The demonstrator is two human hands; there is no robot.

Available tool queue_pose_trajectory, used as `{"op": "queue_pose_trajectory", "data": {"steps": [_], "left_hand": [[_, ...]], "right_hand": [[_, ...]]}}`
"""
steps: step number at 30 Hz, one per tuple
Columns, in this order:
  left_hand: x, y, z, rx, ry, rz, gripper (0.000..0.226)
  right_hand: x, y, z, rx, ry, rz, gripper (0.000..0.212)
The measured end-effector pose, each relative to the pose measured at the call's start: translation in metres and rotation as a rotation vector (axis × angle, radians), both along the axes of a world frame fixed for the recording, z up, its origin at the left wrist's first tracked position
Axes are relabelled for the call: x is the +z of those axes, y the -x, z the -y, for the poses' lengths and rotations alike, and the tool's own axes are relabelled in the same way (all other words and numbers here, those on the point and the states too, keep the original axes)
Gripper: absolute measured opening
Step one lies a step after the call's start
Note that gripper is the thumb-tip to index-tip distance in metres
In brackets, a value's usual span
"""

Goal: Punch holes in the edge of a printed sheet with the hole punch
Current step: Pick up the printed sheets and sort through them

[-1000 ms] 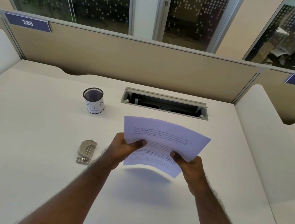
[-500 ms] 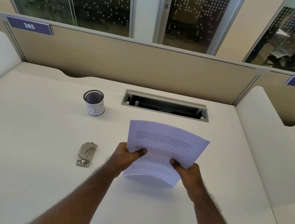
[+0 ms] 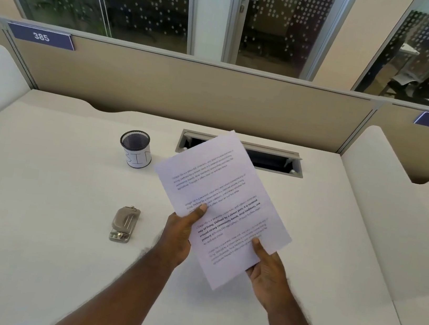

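Both my hands hold a white printed sheet (image 3: pixel 224 191) above the middle of the desk, its printed face toward me and its top tilted to the left. My left hand (image 3: pixel 179 236) pinches the sheet's left long edge, thumb on the text. My right hand (image 3: pixel 266 273) grips the lower right corner from below. A small grey metal hole punch (image 3: pixel 124 223) lies flat on the desk, left of my left hand and apart from it.
A black mesh cup (image 3: pixel 136 148) with a white label stands at the back left of the white desk (image 3: pixel 34 219). An open cable tray (image 3: pixel 271 160) is set into the desk behind the sheet. Beige partition panels (image 3: pixel 190 92) close off the back and sides.
The sheet has been raised and turned from landscape to a tilted portrait position. My left hand has slid to its long left edge, my right hand to the lower right corner.
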State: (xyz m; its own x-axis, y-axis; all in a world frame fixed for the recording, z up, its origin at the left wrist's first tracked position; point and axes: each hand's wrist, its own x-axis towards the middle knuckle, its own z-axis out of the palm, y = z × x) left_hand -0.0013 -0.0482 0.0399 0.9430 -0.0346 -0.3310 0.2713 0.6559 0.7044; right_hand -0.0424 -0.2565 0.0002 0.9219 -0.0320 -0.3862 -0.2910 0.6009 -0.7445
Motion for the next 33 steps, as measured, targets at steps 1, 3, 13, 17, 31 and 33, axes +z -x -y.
{"op": "queue_pose_trajectory", "data": {"steps": [1,3,13,17,31,33], "left_hand": [[-0.003,0.000,-0.002,-0.011,-0.002,-0.020,0.040],[-0.006,-0.003,-0.012,-0.010,-0.013,-0.093,0.039],[-0.002,-0.030,-0.099,-0.462,-0.555,0.039,0.028],[0.008,-0.030,-0.093,-0.440,-0.649,0.146,0.039],[-0.018,-0.012,-0.081,-0.255,-1.065,0.105,0.017],[-0.020,-0.011,-0.079,-0.285,-1.084,0.114,0.023]], "right_hand": [[0.001,-0.001,0.002,-0.010,0.015,0.002,0.042],[0.005,-0.004,0.009,-0.020,0.122,-0.016,0.033],[0.042,-0.008,0.054,0.133,0.605,0.023,0.020],[0.051,-0.012,0.049,0.116,0.673,0.083,0.019],[0.027,-0.011,0.044,0.069,0.820,0.028,0.014],[0.023,-0.010,0.044,0.085,0.810,-0.002,0.011]]}}
